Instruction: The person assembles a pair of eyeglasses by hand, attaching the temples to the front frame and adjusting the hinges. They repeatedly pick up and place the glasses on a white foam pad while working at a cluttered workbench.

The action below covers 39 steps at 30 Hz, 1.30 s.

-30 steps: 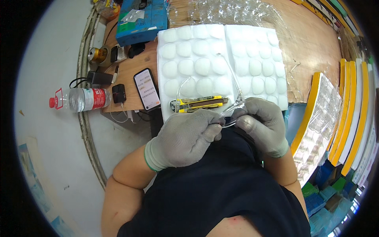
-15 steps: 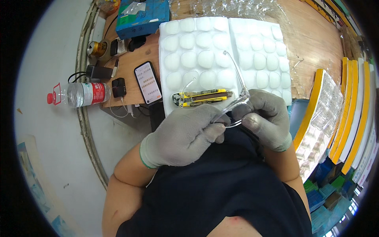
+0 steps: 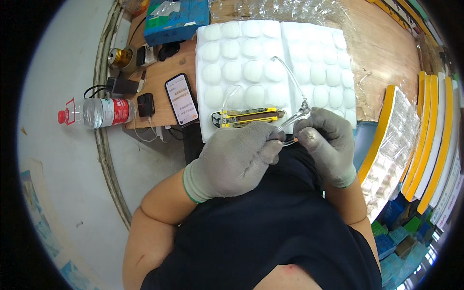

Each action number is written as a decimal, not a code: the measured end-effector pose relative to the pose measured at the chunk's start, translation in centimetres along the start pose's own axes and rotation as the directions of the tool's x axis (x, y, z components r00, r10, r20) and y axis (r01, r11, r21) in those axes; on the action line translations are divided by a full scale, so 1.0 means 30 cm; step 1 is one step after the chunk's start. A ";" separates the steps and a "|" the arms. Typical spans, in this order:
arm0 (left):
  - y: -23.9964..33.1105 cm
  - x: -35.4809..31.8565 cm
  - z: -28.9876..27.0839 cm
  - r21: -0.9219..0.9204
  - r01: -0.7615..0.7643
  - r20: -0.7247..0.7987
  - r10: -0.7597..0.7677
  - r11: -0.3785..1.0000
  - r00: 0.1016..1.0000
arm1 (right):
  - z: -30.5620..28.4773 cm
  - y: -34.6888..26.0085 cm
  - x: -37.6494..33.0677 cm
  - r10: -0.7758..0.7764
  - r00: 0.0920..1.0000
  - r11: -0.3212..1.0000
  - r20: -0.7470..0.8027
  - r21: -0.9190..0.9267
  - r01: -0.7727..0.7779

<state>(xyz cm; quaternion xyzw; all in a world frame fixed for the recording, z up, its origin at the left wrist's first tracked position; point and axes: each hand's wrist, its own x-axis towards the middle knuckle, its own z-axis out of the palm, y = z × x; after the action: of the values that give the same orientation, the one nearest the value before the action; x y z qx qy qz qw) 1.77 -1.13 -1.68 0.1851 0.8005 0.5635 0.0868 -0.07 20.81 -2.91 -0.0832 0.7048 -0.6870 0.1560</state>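
Observation:
Both my hands wear grey knit gloves and grip a clear glasses frame (image 3: 293, 118) above the near edge of a white padded sheet. My left hand (image 3: 238, 157) pinches one side of the frame between thumb and fingers. At the other side my right hand (image 3: 329, 140) has its thumb and bent fingers closed on the rim near the hinge. One clear temple points away over the sheet; the other rises in front of the left glove. Much of the rims is hidden by the gloves. Just beyond lies a yellow and black box cutter (image 3: 249, 116).
The white sheet (image 3: 285, 63) has rows of rounded pads. Left of it lie a lit phone (image 3: 181, 100), a black charger (image 3: 145, 105), a water bottle (image 3: 104, 113), a can (image 3: 117, 57) and a blue box (image 3: 176, 21). Yellow-edged trays (image 3: 379, 130) stand at right.
Both hands have shifted slightly away from my body, the left one also a little to the right. The glasses frame has tilted a bit between them, and both hands still grip it.

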 end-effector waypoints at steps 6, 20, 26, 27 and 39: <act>0.038 0.031 -0.034 -0.083 0.107 0.118 -0.097 0.991 0.988 | -0.022 -0.077 0.010 -0.244 0.959 0.933 0.140 -0.234 0.272; 0.050 0.050 0.021 0.229 -0.245 -0.112 0.276 0.942 0.955 | -0.033 -0.068 0.020 -0.160 0.975 0.966 0.156 -0.179 0.187; 0.017 0.087 0.000 0.291 -0.176 -0.080 0.207 0.940 0.975 | -0.057 -0.074 0.072 -0.192 0.975 0.853 0.114 -0.472 0.223; 0.020 0.093 -0.014 0.315 -0.154 -0.028 0.172 0.936 0.985 | -0.067 -0.082 0.078 -0.287 0.952 0.790 0.105 -0.535 0.298; -0.505 0.459 -0.322 0.710 0.478 -0.437 -0.207 0.518 0.875 | -0.112 -0.083 0.087 -0.362 0.887 0.735 0.288 -0.497 0.461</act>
<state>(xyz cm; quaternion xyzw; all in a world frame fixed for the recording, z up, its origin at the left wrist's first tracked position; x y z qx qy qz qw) -17.23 -8.60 -11.49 -0.0469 0.9896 0.1349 -0.0166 -3.88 23.00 -0.70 -0.3378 0.8199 -0.4613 0.0292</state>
